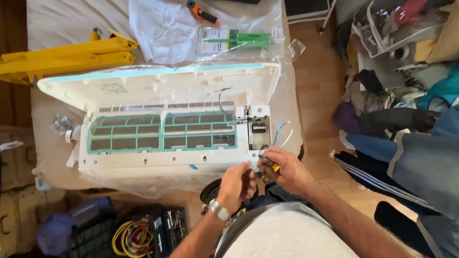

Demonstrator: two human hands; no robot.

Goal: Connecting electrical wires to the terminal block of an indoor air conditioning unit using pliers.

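Observation:
A white indoor air-conditioner unit [143,162] lies on the table with its front cover [158,83] swung up and two teal filter frames [162,131] exposed. At its right end sits the open electrical box [258,129] with loose thin wires [279,134]. My right hand [284,169] grips a yellow-handled tool [270,162] just below that box. My left hand [236,184], with a metal watch on the wrist, is closed right beside it, pinching something small that I cannot make out.
A yellow folded metal stand [62,57] lies at the table's back left. Behind the unit are a green packaged part [239,40] and an orange-handled tool [201,12]. An open toolbox with coiled cable [134,236] sits on the floor. Clothes [406,95] are piled at right.

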